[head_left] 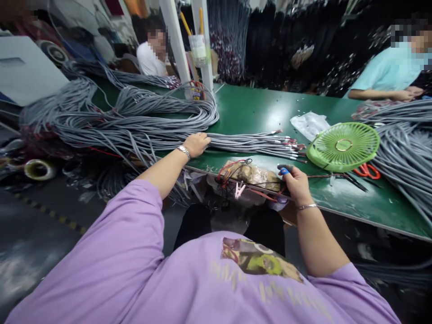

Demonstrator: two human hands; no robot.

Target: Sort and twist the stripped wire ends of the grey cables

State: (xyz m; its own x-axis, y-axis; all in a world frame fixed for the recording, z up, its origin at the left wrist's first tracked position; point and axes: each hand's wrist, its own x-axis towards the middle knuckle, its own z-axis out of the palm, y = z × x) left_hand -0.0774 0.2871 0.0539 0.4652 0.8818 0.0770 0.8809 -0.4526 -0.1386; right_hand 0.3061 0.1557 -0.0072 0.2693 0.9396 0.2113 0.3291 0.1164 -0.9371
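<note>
My left hand (196,145) lies closed over a bundle of grey cables (243,143) on the green table. The cables' stripped ends (295,147), with reddish and white tips, point right towards a green fan. At the table's front edge my right hand (296,183) has its thumb and forefinger drawn together. Something blue covers the thumb tip and something dark is at the forefinger; whether anything is pinched there I cannot tell. Just left of it sits a taped brown package (258,174) with thin red and black wires and a pink clothes peg (240,190).
The green round fan (343,146) stands right of the cable ends, near red-handled scissors (367,171) and a white plastic bag (309,123). More grey cables (405,148) lie at right. A white post (175,40) rises behind. Two people (388,72) sit across.
</note>
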